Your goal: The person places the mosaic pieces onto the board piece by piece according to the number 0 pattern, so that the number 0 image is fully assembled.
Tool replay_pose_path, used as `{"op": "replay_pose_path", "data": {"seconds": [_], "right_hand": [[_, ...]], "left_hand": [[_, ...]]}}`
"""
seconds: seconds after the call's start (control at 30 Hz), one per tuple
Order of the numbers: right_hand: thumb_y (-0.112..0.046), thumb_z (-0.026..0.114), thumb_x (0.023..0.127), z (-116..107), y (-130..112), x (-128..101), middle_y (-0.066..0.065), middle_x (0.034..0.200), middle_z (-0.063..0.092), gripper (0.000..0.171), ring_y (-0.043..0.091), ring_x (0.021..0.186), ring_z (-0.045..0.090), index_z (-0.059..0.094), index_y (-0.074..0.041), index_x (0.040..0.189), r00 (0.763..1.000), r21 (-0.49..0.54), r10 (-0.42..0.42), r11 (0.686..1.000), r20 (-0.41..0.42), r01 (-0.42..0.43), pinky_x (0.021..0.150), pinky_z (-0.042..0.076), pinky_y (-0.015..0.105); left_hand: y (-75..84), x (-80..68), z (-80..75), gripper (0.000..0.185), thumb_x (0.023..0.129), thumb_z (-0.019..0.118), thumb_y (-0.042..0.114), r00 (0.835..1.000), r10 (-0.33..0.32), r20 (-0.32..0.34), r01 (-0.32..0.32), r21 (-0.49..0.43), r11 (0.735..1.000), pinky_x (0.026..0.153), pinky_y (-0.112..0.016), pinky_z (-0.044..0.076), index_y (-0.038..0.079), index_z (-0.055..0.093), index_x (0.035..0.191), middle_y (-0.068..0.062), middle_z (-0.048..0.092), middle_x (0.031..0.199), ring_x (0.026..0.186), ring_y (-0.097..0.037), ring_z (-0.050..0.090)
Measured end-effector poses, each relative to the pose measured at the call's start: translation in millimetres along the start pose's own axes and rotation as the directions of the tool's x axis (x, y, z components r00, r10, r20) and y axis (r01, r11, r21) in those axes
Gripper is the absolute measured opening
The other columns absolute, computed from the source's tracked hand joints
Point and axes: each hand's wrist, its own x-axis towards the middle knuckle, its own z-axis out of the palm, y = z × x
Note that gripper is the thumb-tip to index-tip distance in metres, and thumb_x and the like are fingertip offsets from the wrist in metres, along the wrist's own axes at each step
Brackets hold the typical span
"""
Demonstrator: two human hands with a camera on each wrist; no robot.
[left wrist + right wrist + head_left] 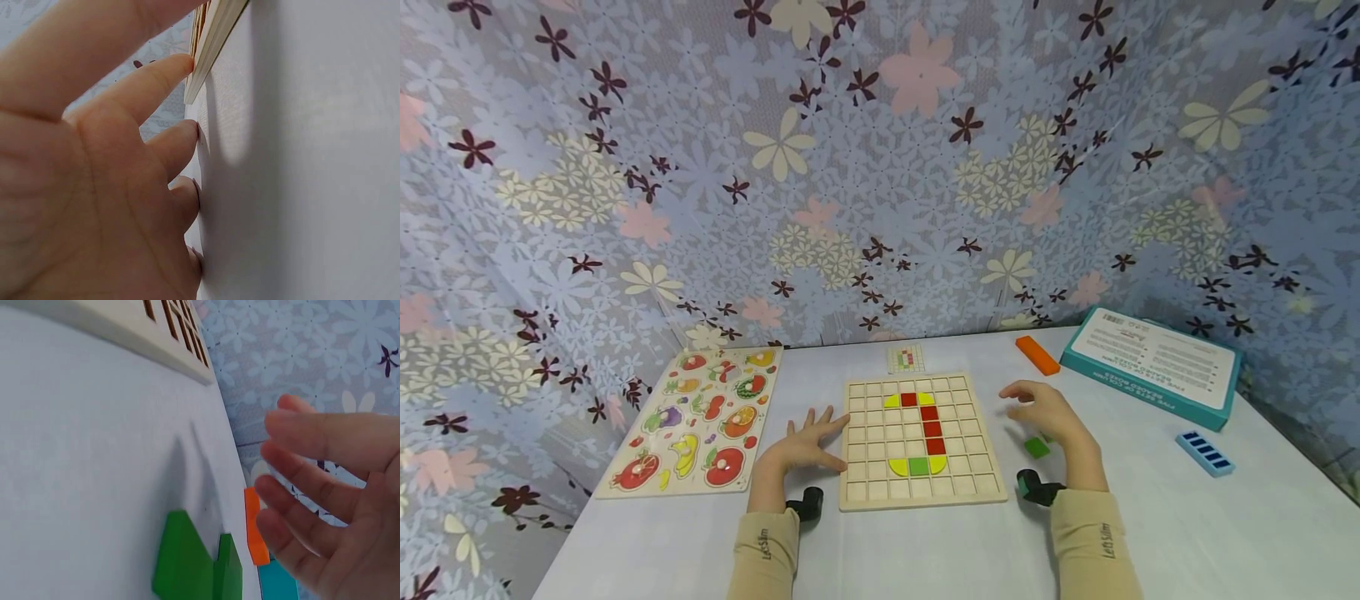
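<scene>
A lavender-grey cloth backdrop (pixel 880 167) printed with pale blue, cream, pink and dark maroon flowers hangs behind and around the flat white table (pixel 925 550), closing it in on the far side and both flanks. The cloth meets the table's far edge and drops past its left and right edges. Light is soft and even, leaving only faint shadows on the white surface.

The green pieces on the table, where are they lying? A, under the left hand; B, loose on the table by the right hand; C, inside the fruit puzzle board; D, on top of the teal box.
B: the green pieces lie loose on the white table, just beside the right hand and right of the wooden grid board, with nothing gripping them.
</scene>
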Motion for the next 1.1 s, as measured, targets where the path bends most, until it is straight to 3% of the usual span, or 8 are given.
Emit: {"op": "replay_pose_path", "data": {"seconds": [0.3, 0.67, 1.1], "right_hand": [[-0.002, 0.059, 0.082, -7, 5, -4, 0.031, 0.131, 0.043, 0.035, 0.048, 0.121, 0.035, 0.057, 0.003, 0.117, 0.996, -0.054, 0.082, 0.995, -0.039, -0.084, 0.099, 0.031, 0.062], [0.002, 0.058, 0.082, -6, 15, -3, 0.031, 0.125, 0.047, 0.034, 0.044, 0.110, 0.045, 0.057, 0.003, 0.116, 0.988, -0.088, 0.150, 0.984, -0.025, -0.152, 0.092, 0.040, 0.058], [0.013, 0.045, 0.069, -3, 18, -1, 0.028, 0.112, 0.053, 0.047, 0.038, 0.097, 0.049, 0.059, 0.001, 0.112, 0.986, -0.116, 0.167, 0.979, -0.024, -0.168, 0.084, 0.044, 0.052]], "left_hand": [[1.8, -1.0, -1.0, 0.087, 0.067, 0.078, 0.028, 1.000, -0.004, -0.003, 0.004, 0.003, 1.000, 0.107, -0.061, -0.012, 0.018, 0.037, 0.143, -0.014, 0.015, 0.153, 0.140, -0.038, -0.005], [-1.4, 0.9, 1.7, 0.088, 0.066, 0.079, 0.027, 1.000, -0.014, -0.003, 0.014, -0.010, 1.000, 0.107, -0.061, -0.013, 0.018, 0.037, 0.143, -0.014, 0.015, 0.153, 0.140, -0.038, -0.005], [-1.2, 0.8, 2.0, 0.088, 0.066, 0.079, 0.027, 1.000, -0.013, -0.010, 0.013, -0.009, 1.000, 0.107, -0.060, -0.013, 0.018, 0.037, 0.143, -0.013, 0.015, 0.153, 0.140, -0.037, -0.005]]}}
